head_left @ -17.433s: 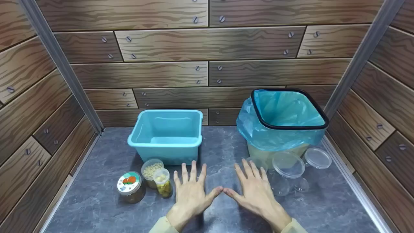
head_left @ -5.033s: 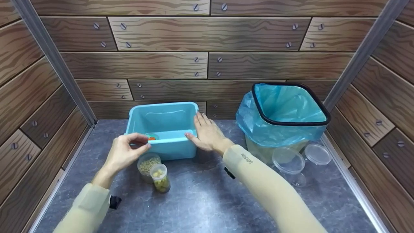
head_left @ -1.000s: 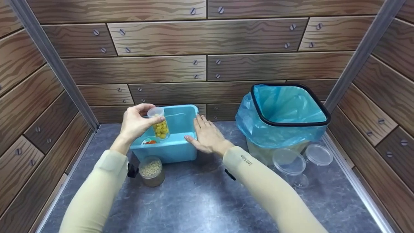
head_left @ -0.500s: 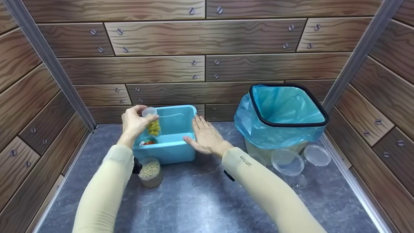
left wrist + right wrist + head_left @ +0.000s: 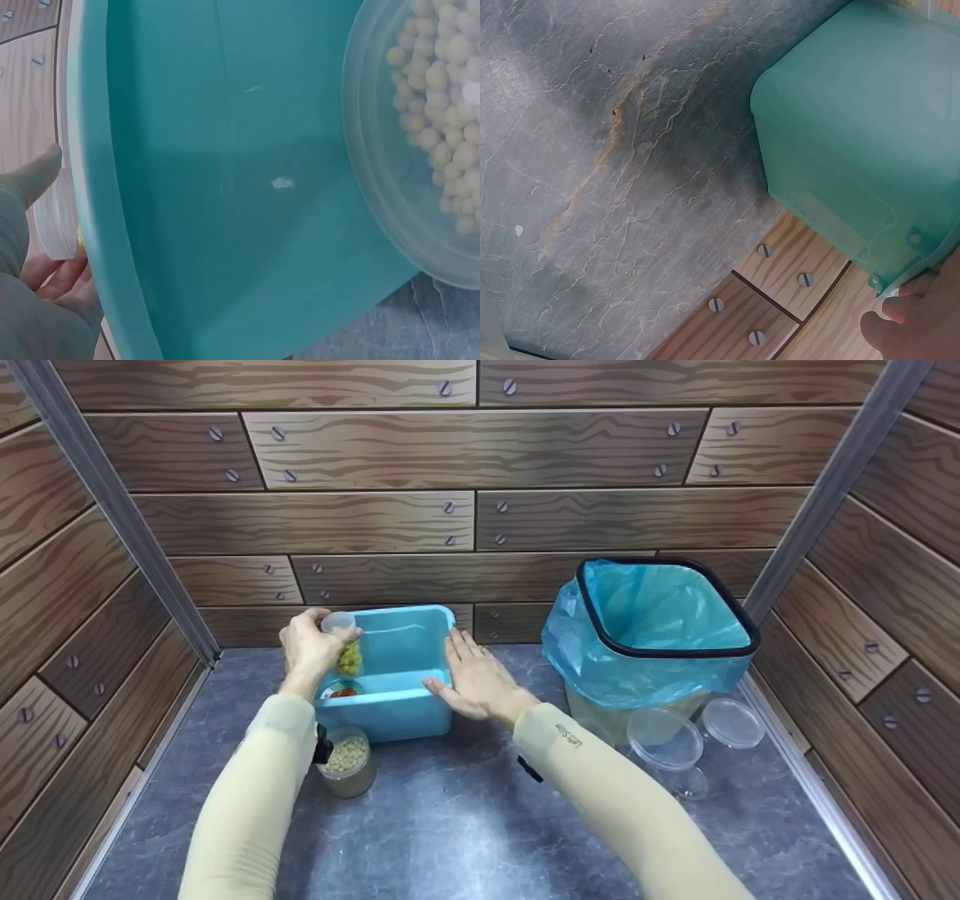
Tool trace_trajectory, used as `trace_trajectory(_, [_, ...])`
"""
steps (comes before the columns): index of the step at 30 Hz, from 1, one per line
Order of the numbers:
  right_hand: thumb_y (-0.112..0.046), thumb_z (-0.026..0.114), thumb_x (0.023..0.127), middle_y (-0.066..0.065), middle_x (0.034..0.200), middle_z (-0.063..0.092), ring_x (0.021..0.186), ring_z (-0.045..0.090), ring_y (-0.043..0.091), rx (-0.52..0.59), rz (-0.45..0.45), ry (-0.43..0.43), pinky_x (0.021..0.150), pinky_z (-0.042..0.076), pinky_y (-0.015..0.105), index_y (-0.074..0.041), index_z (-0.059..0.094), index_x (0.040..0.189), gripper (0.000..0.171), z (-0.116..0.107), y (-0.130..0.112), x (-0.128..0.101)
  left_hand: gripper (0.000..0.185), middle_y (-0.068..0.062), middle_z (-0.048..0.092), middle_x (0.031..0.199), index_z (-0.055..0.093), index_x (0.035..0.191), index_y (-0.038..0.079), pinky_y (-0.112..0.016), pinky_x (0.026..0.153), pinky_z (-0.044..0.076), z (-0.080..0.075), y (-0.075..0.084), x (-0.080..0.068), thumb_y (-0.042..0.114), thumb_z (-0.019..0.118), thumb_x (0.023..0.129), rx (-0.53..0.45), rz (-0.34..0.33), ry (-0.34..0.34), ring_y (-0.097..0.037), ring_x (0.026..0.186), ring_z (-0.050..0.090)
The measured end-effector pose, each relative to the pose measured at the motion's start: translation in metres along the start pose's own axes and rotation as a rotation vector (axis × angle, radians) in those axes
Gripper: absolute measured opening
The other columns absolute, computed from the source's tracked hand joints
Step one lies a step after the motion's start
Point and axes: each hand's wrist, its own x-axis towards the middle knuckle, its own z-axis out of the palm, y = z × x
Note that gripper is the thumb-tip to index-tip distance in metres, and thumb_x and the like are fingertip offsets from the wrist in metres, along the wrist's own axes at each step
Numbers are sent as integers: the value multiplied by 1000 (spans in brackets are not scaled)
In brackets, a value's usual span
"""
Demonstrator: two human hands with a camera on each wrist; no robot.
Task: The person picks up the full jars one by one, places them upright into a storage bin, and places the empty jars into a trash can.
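Left hand (image 5: 309,647) grips a small jar (image 5: 343,649) of yellow pieces, held left of centre in the head view just above the teal bin (image 5: 405,712), over the lidded jar (image 5: 341,691) already lying inside. Right hand (image 5: 472,682) lies flat and released against the bin's right rim. Risk: jar let go from this height may strike the lidded jar and tip over; bin could shift if the right hand lifts.

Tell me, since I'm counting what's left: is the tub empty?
Not empty: a jar with an orange-printed lid lies inside the turquoise plastic tub.
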Motion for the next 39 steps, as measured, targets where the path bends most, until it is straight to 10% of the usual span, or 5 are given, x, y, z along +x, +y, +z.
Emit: trace_trajectory(39, [-73, 29, 115, 23, 190, 7, 179, 10, 40, -18, -5, 3, 145, 18, 53, 2, 13, 179, 100, -1, 0, 0, 64, -31, 71, 145, 67, 150, 1, -62, 111, 61, 13, -3, 4, 34, 87, 99, 177, -131, 59, -50, 131, 72])
